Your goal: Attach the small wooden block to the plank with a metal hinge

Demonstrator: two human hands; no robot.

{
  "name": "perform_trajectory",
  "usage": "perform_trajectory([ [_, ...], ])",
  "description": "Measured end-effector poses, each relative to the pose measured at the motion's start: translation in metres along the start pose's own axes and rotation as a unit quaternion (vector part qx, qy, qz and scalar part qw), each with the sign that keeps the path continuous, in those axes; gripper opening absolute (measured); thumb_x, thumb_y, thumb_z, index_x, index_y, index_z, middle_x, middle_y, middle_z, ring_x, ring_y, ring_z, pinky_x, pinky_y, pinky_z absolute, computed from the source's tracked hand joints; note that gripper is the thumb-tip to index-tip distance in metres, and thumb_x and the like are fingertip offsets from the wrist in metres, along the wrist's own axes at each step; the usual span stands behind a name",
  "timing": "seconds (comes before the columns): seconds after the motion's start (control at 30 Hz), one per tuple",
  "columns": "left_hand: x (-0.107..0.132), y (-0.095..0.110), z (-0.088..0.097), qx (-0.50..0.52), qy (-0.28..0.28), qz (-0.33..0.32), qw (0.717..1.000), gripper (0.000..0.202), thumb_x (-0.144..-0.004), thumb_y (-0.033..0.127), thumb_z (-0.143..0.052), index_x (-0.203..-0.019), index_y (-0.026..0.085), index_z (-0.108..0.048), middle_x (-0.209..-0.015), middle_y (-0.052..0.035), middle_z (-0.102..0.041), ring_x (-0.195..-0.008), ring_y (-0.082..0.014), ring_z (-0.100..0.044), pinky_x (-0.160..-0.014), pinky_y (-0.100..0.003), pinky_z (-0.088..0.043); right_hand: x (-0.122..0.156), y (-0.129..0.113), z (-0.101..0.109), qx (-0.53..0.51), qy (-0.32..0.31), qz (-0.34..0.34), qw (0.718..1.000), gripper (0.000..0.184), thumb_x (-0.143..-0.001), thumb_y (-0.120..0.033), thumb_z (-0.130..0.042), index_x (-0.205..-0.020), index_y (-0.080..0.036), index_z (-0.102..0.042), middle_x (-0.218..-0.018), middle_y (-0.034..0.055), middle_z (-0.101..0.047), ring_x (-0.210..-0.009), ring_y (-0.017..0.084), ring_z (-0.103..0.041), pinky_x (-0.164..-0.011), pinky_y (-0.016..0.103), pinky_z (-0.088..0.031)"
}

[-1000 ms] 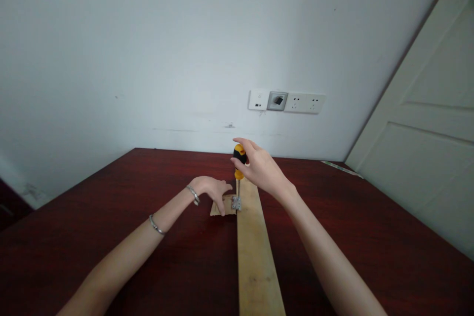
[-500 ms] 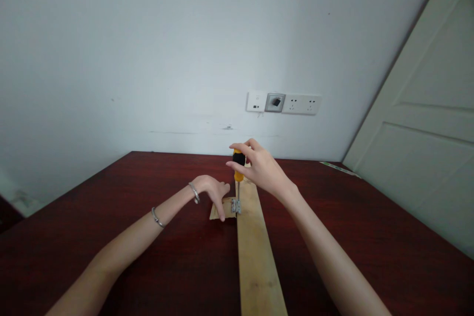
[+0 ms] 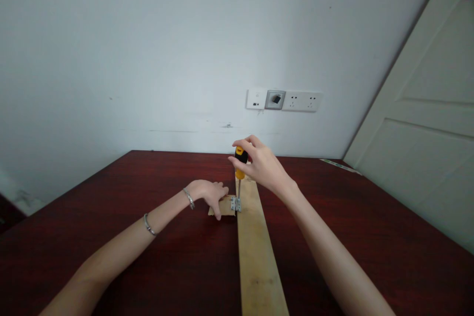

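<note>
A long pale wooden plank (image 3: 255,247) lies on a dark red table (image 3: 148,237), running away from me. A small wooden piece (image 3: 225,206) sits against its left edge, joined to it by a small metal hinge (image 3: 236,203). My left hand (image 3: 210,192) rests flat on the small piece, fingers stretched out. My right hand (image 3: 261,165) is closed around the handle of a yellow and black screwdriver (image 3: 240,163). The screwdriver stands upright with its tip down on the hinge.
A white wall with a row of sockets (image 3: 284,100) stands behind the table. A pale door (image 3: 425,123) is at the right. A thin strip (image 3: 338,165) lies at the table's far right edge.
My right hand's fingers have shifted round the screwdriver handle, which stays upright on the hinge. My left hand has stayed on the small wooden piece.
</note>
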State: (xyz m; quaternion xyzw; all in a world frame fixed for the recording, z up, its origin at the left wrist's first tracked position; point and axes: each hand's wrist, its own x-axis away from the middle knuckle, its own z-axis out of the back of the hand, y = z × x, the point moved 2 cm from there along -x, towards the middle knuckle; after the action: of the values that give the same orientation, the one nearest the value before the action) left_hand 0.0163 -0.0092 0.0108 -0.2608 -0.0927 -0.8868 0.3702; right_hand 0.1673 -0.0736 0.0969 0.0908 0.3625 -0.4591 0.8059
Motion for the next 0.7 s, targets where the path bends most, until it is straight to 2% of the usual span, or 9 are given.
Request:
perform_trajectory([
  [0.1, 0.002, 0.0, 0.001, 0.005, 0.004, 0.007, 1.0, 0.091, -0.054, 0.055, -0.071, -0.132, 0.017, -0.045, -0.138, -0.0207, -0.043, -0.116, -0.0375, -0.049, -0.089, -0.043, -0.046, -0.001, 0.003, -0.001, 0.015, 0.012, -0.005, 1.0, 0.029, -0.088, -0.043, -0.056, -0.107, -0.022, -0.06, -0.099, 0.0063, -0.056, -0.07, 0.014, -0.056, -0.068, 0.029, -0.045],
  [0.3, 0.004, 0.0, 0.002, 0.013, 0.004, 0.01, 1.0, 0.092, -0.053, 0.053, -0.073, -0.134, 0.019, -0.046, -0.143, -0.02, -0.037, -0.123, -0.0415, -0.042, -0.091, -0.046, -0.043, -0.001, 0.001, 0.001, 0.028, -0.009, 0.02, 0.999, 0.04, -0.09, -0.028, -0.048, -0.128, -0.016, -0.049, -0.108, 0.0096, -0.06, -0.082, 0.018, -0.059, -0.072, 0.03, -0.045],
  [0.37, 0.005, 0.0, 0.003, 0.012, 0.003, 0.013, 1.0, 0.091, -0.054, 0.053, -0.072, -0.134, 0.02, -0.047, -0.143, -0.0188, -0.037, -0.123, -0.0416, -0.041, -0.091, -0.046, -0.043, 0.0, 0.001, 0.001, 0.048, -0.017, 0.018, 0.999, 0.043, -0.09, -0.032, -0.048, -0.13, -0.017, -0.048, -0.108, 0.0098, -0.06, -0.085, 0.02, -0.059, -0.071, 0.03, -0.045],
  [0.5, 0.007, 0.002, 0.006, 0.01, 0.001, 0.013, 1.0, 0.089, -0.054, 0.054, -0.072, -0.134, 0.023, -0.047, -0.143, -0.0174, -0.038, -0.122, -0.0408, -0.04, -0.09, -0.047, -0.044, 0.001, 0.001, -0.002, 0.071, -0.03, -0.002, 0.997, 0.042, -0.09, -0.043, -0.049, -0.127, -0.023, -0.051, -0.105, 0.009, -0.06, -0.075, 0.019, -0.06, -0.065, 0.029, -0.044],
  [0.63, 0.011, 0.005, 0.008, 0.006, -0.001, 0.009, 1.0, 0.088, -0.056, 0.054, -0.07, -0.134, 0.02, -0.048, -0.14, -0.0197, -0.04, -0.121, -0.0403, -0.042, -0.089, -0.046, -0.044, 0.001, 0.0, -0.003, 0.052, -0.026, -0.001, 0.998, 0.049, -0.09, -0.03, -0.046, -0.137, -0.019, -0.04, -0.112, 0.011, -0.06, -0.081, 0.021, -0.062, -0.071, 0.032, -0.046],
  [0.7, 0.012, 0.006, 0.009, 0.007, 0.001, 0.007, 1.0, 0.086, -0.057, 0.054, -0.07, -0.133, 0.02, -0.048, -0.138, -0.0192, -0.042, -0.119, -0.0397, -0.043, -0.089, -0.046, -0.044, 0.001, -0.001, -0.003, 0.061, -0.023, -0.013, 0.998, 0.048, -0.089, -0.033, -0.048, -0.134, -0.018, -0.041, -0.113, 0.0122, -0.059, -0.082, 0.023, -0.062, -0.07, 0.033, -0.046],
])
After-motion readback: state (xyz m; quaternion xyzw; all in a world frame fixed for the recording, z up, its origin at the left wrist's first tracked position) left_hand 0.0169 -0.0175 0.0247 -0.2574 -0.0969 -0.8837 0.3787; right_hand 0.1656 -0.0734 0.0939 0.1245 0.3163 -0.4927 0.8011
